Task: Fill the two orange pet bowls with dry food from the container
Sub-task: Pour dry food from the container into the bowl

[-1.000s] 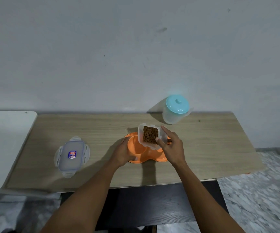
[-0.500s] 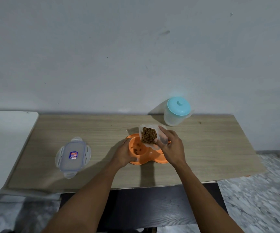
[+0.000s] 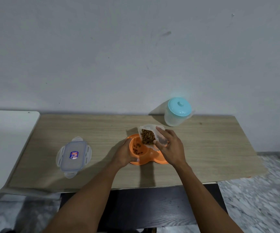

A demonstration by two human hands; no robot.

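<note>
An orange double pet bowl [image 3: 150, 158] lies on the wooden table [image 3: 211, 148]. My right hand [image 3: 171, 148] grips a clear plastic container [image 3: 150, 134] of brown dry food [image 3: 147, 137], tilted steeply over the left bowl. Several brown pellets [image 3: 137, 147] lie in the left bowl. My left hand [image 3: 123, 153] holds the left rim of the bowl set. The right bowl is mostly hidden behind my right hand.
The container's clear lid [image 3: 73, 155] with a blue seal and a label lies on the table to the left. A translucent jug with a light blue lid [image 3: 178, 111] stands at the back by the wall. A white surface [image 3: 5, 140] adjoins the table's left end.
My right hand has tilted the container further toward the left bowl. Pellets have dropped into that bowl. My left hand stays on the rim.
</note>
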